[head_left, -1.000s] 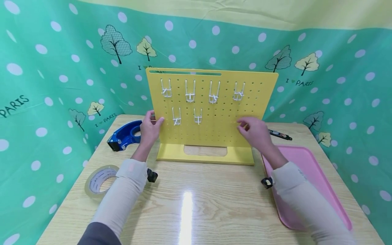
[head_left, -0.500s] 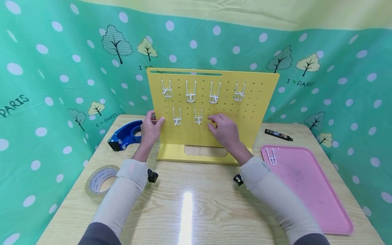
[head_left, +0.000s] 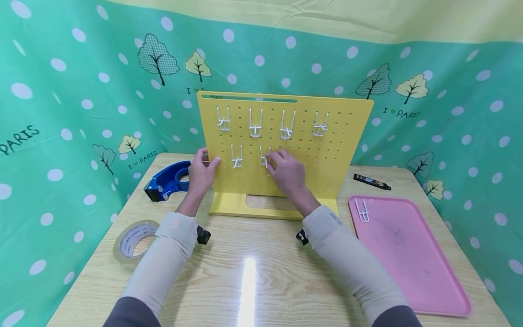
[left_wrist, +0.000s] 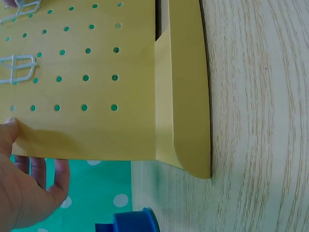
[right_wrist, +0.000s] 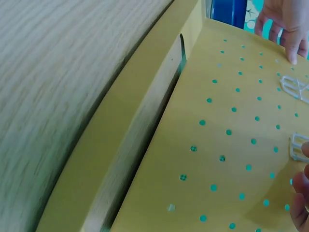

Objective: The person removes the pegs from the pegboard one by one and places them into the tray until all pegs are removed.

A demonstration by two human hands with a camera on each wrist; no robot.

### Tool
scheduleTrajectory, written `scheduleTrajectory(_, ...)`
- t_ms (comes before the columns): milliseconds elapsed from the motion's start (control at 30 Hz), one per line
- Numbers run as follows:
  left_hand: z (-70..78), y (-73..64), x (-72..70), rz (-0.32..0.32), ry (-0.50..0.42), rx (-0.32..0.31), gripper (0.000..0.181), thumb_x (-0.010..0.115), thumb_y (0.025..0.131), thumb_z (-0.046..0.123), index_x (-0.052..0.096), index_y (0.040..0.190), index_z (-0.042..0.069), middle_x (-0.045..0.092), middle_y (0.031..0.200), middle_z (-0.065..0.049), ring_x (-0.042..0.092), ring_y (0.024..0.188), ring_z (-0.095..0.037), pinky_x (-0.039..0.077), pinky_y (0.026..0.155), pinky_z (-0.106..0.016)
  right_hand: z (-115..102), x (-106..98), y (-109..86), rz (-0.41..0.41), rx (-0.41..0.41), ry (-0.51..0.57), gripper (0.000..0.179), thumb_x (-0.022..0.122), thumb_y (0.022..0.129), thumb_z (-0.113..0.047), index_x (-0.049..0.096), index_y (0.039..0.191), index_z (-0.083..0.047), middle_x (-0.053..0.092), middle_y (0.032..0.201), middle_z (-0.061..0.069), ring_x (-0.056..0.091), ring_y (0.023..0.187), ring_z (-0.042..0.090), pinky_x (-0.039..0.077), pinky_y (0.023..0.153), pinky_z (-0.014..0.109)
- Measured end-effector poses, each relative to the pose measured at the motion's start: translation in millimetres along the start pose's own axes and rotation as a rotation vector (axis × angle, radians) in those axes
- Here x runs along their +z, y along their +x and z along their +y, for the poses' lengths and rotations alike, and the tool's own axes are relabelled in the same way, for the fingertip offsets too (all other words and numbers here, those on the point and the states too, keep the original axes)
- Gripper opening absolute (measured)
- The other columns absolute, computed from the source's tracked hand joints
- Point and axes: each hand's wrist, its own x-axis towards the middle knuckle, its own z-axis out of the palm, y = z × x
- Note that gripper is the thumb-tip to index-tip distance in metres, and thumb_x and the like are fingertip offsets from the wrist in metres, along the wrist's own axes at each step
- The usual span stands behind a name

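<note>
A yellow pegboard point(head_left: 310, 168) stands on the table with several white wire pegboard hooks in two rows. My left hand point(head_left: 200, 175) grips its left edge, thumb on the front and fingers behind, as the left wrist view also shows. My right hand point(head_left: 289, 172) is at the lower row, its curled thumb and fingertips pinching the lower end of the right pegboard hook point(head_left: 263, 156). Part of that hook is hidden by the fingers. The other lower pegboard hook point(head_left: 237, 156) hangs to its left. In the right wrist view, fingers point(right_wrist: 300, 186) show only at the right border.
A pink tray point(head_left: 408, 259) lies at the right with one loose wire hook point(head_left: 362, 210) on it. Behind the tray is a black marker point(head_left: 372, 181). At the left are a blue tape dispenser point(head_left: 167, 180) and a roll of clear tape point(head_left: 122, 245). A patterned curtain point(head_left: 102, 91) surrounds the table.
My right hand has moved left across the pegboard, from near its right side to the right hook of the lower row. The left hand stays on the left edge.
</note>
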Motion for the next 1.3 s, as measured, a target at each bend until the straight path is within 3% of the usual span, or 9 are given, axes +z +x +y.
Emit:
scheduleTrajectory(400, 0.6, -1.8, 0.3, 0.001, 0.012, 0.009, 0.036, 0.065, 0.1, 0.024, 0.056, 0.132, 0.009, 0.069, 0.115, -0.02, 0.067, 0.101, -0.033, 0.055, 0.084, -0.042, -5, 5, 1.0, 0.029, 0.046, 0.036, 0.008, 0.073, 0.093, -0.019, 0.079, 0.098, -0.015, 0.074, 0.09, 0.005, 0.065, 0.063, 0.016, 0.049, 0.05, 0.024)
scheduleTrajectory(900, -0.9, 0.5, 0.8, -0.001, -0.003, 0.006, 0.036, 0.067, 0.099, 0.022, 0.056, 0.131, 0.009, 0.069, 0.113, -0.02, 0.067, 0.099, -0.032, 0.053, 0.079, -0.037, -4, -2, -4.0, 0.116, -0.012, 0.083, 0.006, 0.074, 0.092, -0.017, 0.079, 0.094, -0.014, 0.075, 0.087, 0.006, 0.068, 0.064, 0.018, 0.052, 0.051, 0.026)
scheduleTrajectory(1100, -1.3, 1.1, 0.4, -0.007, -0.003, -0.005, 0.037, 0.066, 0.1, 0.022, 0.056, 0.132, 0.009, 0.068, 0.114, -0.019, 0.065, 0.099, -0.031, 0.054, 0.08, -0.036, 4, -18, -15.2, 0.07, 0.017, 0.102, 0.006, 0.073, 0.093, -0.019, 0.078, 0.093, -0.015, 0.076, 0.088, 0.006, 0.069, 0.064, 0.018, 0.052, 0.05, 0.025)
scheduleTrajectory(1300, -0.2, 0.7, -0.2, -0.017, -0.014, -0.006, 0.037, 0.065, 0.1, 0.023, 0.055, 0.133, 0.008, 0.066, 0.115, -0.02, 0.065, 0.101, -0.032, 0.053, 0.08, -0.035, 30, -43, -28.5, -0.012, 0.109, 0.123, 0.008, 0.075, 0.091, -0.021, 0.078, 0.095, -0.014, 0.077, 0.094, 0.008, 0.071, 0.065, 0.019, 0.054, 0.051, 0.028)
